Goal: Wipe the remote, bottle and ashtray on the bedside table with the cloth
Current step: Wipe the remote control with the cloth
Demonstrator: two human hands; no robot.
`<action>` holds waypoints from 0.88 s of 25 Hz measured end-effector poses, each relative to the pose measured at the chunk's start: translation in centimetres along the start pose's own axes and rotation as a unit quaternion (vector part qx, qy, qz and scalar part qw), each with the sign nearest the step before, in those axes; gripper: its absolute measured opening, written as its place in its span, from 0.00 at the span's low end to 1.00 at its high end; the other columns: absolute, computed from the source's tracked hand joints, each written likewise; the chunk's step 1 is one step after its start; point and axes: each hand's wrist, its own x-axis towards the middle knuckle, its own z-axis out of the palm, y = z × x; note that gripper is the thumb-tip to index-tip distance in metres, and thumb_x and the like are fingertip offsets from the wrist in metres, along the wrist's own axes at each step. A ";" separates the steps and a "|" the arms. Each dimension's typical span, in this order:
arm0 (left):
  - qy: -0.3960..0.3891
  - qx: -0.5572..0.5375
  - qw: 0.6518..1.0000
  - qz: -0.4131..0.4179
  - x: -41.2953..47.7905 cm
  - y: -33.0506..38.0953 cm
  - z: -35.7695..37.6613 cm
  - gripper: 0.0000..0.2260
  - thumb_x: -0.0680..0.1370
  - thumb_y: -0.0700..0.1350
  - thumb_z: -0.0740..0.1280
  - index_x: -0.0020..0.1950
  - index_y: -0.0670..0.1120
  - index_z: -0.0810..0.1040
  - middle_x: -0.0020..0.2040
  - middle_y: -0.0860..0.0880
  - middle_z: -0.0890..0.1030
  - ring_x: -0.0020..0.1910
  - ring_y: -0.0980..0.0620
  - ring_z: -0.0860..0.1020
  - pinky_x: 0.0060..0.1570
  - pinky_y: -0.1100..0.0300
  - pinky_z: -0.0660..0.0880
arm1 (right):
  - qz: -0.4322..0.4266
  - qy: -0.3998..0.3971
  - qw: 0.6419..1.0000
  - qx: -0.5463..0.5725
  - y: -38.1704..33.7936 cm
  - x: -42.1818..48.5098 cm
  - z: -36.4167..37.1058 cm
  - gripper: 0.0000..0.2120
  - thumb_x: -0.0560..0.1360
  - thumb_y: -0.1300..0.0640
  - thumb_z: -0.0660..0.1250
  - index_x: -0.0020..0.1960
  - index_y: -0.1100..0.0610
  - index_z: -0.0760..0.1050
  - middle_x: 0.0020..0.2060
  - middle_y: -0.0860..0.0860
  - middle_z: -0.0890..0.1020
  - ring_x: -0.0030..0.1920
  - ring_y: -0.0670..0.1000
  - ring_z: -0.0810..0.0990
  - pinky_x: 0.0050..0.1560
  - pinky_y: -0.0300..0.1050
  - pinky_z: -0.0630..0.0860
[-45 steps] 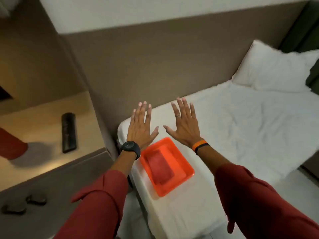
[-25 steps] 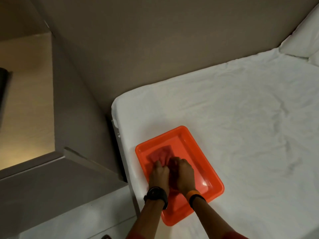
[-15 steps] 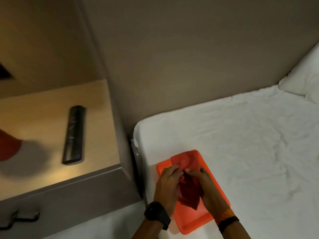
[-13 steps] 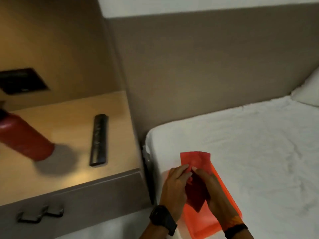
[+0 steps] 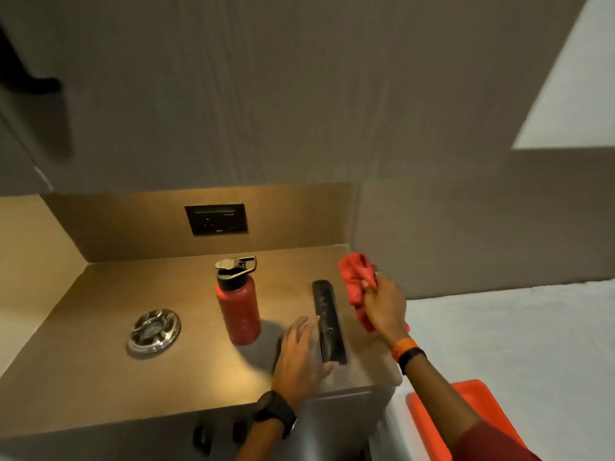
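Bedside table (image 5: 100,377) is a tan-topped unit tucked into a wall nook, and the red bottle (image 5: 238,307) standing upright on it is the anchor for everything else. Left of the bottle sits a shiny metal ashtray (image 5: 153,331). Just right of the bottle, the left hand (image 5: 301,356) lies with fingers spread loosely, touching the near end of the black remote (image 5: 327,319), which lies flat on the top. Further right of the bottle, the right hand (image 5: 382,306) has a bunched red cloth (image 5: 356,281) clenched in its fingers, up off the table.
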 end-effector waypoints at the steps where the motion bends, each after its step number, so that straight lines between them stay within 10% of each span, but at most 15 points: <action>1: -0.026 -0.009 1.000 -0.004 0.9 -0.9 0.0 0.47 0.68 0.54 0.77 0.79 0.51 0.53 0.79 0.49 0.55 0.78 0.48 0.55 0.77 0.55 0.57 | -0.044 -0.013 0.998 -0.051 -1.1 1.4 1.4 0.08 0.79 0.59 0.61 0.47 0.55 0.80 0.40 0.54 0.83 0.41 0.57 0.81 0.41 0.45 0.73; 4: -0.059 -0.023 0.998 -0.001 2.8 -2.5 0.9 0.61 0.61 0.60 0.78 0.79 0.52 0.39 0.80 0.50 0.45 0.80 0.48 0.46 0.79 0.49 0.56 | -0.154 -0.074 0.959 -0.227 -2.1 4.9 5.5 0.13 0.78 0.61 0.59 0.58 0.53 0.79 0.55 0.53 0.82 0.54 0.55 0.81 0.55 0.52 0.78; 9: -0.041 -0.063 0.997 -0.004 3.4 -4.6 2.5 0.68 0.59 0.64 0.78 0.73 0.53 0.25 0.79 0.51 0.35 0.80 0.48 0.39 0.79 0.47 0.52 | -0.244 -0.268 0.861 -0.356 0.4 3.7 10.7 0.26 0.78 0.67 0.59 0.74 0.53 0.68 0.79 0.53 0.61 0.78 0.54 0.58 0.78 0.49 0.58; 18: -0.010 -0.020 1.000 0.006 2.9 -4.0 2.3 0.68 0.60 0.62 0.79 0.73 0.54 0.24 0.80 0.47 0.35 0.80 0.45 0.38 0.79 0.44 0.53 | -0.246 -0.266 0.908 -0.209 5.2 -4.7 6.8 0.23 0.80 0.57 0.65 0.73 0.47 0.68 0.76 0.46 0.67 0.75 0.42 0.54 0.74 0.37 0.48; 22: -0.030 0.015 0.999 0.020 2.4 -3.6 2.3 0.63 0.63 0.66 0.75 0.76 0.53 0.28 0.81 0.47 0.38 0.80 0.46 0.40 0.79 0.46 0.52 | -0.166 -0.323 0.926 -0.103 4.1 -6.5 3.9 0.20 0.78 0.44 0.60 0.68 0.48 0.75 0.68 0.46 0.77 0.69 0.40 0.71 0.71 0.27 0.59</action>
